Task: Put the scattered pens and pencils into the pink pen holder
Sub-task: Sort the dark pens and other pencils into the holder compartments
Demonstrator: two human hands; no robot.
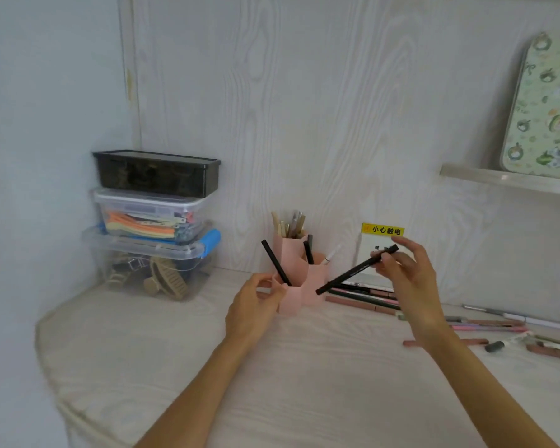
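The pink pen holder (316, 286) stands near the back wall, made of several joined tubes. Its tall rear tube holds several pale pens (288, 225); black pens lean in the lower tubes, one at the front left (276, 262). My left hand (256, 305) grips the front tube of the holder. My right hand (408, 270) pinches a long black pen (356, 270) by its upper end, slanted with its tip just right of the holder. Several loose pens and pencils (366, 299) lie on the desk behind and to the right of my right hand.
Three stacked plastic boxes (152, 221) stand in the back left corner. A yellow warning sticker (382, 230) sits above a wall socket. A shelf (511, 182) at the right carries a green patterned board. More pens and a small grey cap (494, 346) lie at the far right.
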